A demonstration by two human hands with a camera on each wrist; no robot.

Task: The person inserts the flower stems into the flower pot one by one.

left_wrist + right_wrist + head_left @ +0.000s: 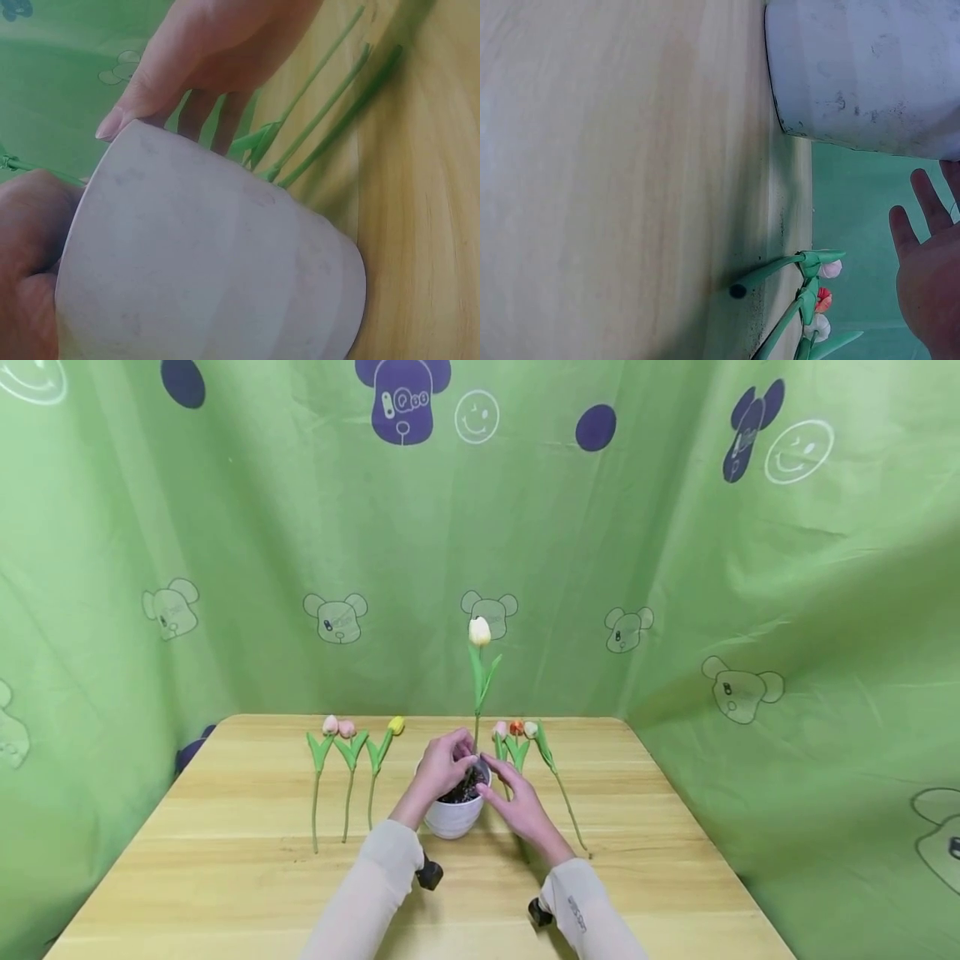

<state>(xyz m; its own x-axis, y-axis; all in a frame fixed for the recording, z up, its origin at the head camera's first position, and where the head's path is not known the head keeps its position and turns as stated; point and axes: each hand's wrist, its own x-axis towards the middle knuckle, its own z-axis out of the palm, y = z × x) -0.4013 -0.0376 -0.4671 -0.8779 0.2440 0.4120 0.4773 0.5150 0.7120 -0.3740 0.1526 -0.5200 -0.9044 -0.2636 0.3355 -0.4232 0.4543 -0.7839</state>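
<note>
A white tulip point(479, 631) stands upright in a white ribbed pot point(453, 820) of dark soil point(463, 787). My left hand point(441, 767) reaches over the pot's left rim, its fingers curled and pinching the low part of the tulip's stem. Where the stem enters the soil is hidden by the fingers. At the right rim is my right hand point(521, 806), fingers fairly straight, thumb near the edge. In the left wrist view the right thumb point(112, 124) lies right at the rim, while the other fingers extend beside the outer wall.
Left of the pot lie two pink tulips point(347, 729) and a yellow tulip point(396, 725) on the wooden table point(247, 827). Several more, including a red tulip point(516, 727) and a white one point(531, 729), lie to the right. A green patterned curtain point(420, 535) surrounds the table.
</note>
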